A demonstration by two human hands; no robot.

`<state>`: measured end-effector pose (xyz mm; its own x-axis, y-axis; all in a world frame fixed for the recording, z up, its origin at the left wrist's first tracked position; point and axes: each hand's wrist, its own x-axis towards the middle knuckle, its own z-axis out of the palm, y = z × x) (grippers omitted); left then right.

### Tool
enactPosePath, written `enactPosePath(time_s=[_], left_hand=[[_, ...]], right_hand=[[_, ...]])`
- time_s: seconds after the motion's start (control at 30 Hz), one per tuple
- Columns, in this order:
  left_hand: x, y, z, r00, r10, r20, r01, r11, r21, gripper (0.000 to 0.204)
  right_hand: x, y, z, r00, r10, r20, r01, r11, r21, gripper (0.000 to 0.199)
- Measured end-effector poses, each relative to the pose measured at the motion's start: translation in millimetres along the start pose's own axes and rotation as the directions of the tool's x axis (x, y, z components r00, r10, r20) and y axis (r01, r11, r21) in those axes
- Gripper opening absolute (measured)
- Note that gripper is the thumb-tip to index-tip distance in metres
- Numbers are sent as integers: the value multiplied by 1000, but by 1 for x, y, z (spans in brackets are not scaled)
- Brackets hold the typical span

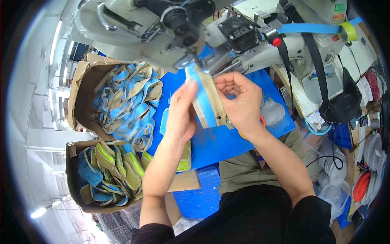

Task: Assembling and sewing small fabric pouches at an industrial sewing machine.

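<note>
There are 2 hands point(180, 110) point(242, 101), 1 held fabric band point(204, 103), 1 sewing machine point(160, 51) — and 2 filled cardboard boxes point(82, 95) point(72, 175).

Fabric band point(207, 99): striped lengthwise in sky blue and khaki. The same pairing is repeated across the tangled strips point(126, 101). Padded pieces point(132, 171) are faced in olive and edged in lime (a vivid note), with blue intermixed. Work surface point(211, 146): coloured strong blue. Machine body point(260, 59): finished off-white, dotted by a red knob point(276, 42). Shirt point(243, 215): plain black was noted.
</note>
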<state>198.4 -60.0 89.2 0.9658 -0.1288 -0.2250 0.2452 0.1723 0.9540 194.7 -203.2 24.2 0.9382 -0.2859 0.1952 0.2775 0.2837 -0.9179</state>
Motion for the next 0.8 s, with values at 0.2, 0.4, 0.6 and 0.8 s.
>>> enactPosePath(time_s=[0.2,0.4,0.6,0.8], left_hand=[[17,-1,-2,996,80,34,-83,989,124,28],[17,-10,-6,984,161,78,-170,976,133,31],[17,-16,-6,941,330,79,-339,901,270,34],[19,-14,-7,951,296,84,-308,928,211,34]], right_hand=[[0,15,-6,986,-168,-16,168,986,-3,21],[-5,23,-14,979,-185,85,190,981,-48,24],[-8,28,-12,977,-166,132,174,983,-49,23],[-10,25,-11,956,-257,140,281,938,-203,28]])
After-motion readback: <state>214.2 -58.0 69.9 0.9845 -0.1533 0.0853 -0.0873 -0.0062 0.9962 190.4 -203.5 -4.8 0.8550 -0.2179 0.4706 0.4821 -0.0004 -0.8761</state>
